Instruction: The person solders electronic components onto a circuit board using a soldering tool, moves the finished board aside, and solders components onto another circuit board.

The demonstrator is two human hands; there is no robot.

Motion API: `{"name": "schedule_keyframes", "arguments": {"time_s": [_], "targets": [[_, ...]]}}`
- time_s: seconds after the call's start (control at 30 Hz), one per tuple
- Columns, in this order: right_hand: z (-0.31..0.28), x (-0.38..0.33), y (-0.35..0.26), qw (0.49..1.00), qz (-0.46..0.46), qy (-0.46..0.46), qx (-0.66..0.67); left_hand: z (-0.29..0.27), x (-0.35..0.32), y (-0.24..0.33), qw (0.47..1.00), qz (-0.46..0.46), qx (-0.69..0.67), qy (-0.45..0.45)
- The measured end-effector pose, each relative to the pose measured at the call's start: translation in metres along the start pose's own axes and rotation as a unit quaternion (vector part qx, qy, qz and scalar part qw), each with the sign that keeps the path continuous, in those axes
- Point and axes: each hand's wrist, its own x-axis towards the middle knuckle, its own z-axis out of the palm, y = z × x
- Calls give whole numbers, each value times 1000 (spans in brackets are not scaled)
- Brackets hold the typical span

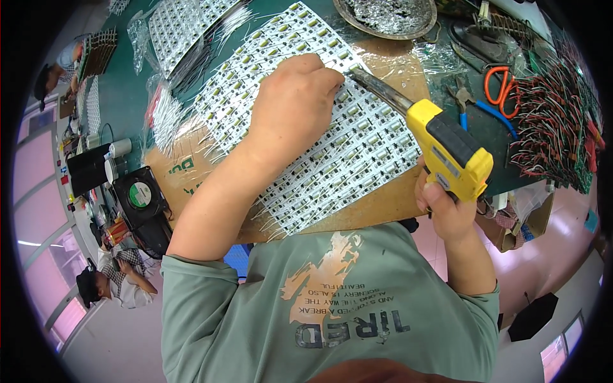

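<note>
Panel [357, 153] of small white circuit units, lying aslant on cardboard [399, 60] on the desk [131, 83], beneath two hands.
The left hand [295, 96] lies over the panel, fingers curled; whether they pinch anything cannot be told. The right hand [446, 214] has its fingers clamped round the grip of a yellow-and-black gun [454, 143], which bears a small label; its metal tip ends just beside the left hand. Green lettering [180, 167] marks the cardboard; inverted lettering, the shirt [383, 281]. Olive and pale cylinders stud the panel in rows; thin white wires [271, 225] fringe its lower left edge. A cardboard margin separates its right side from blue-handled pliers [490, 113] and orange scissors [504, 96]; beyond its far edge stands a round metal pan [426, 30].
</note>
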Motion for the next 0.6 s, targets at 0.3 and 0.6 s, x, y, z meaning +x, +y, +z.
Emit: {"name": "schedule_keyframes", "arguments": {"time_s": [0.3, 0.6], "targets": [[13, 5, -6, 996, -60, 25, -56, -3, 1, 0, 999, -22, -34, -7], [3, 1, -1, 1000, -10, 1, 15, -5, 0, -1, 999, -29, -36, -20]]}}
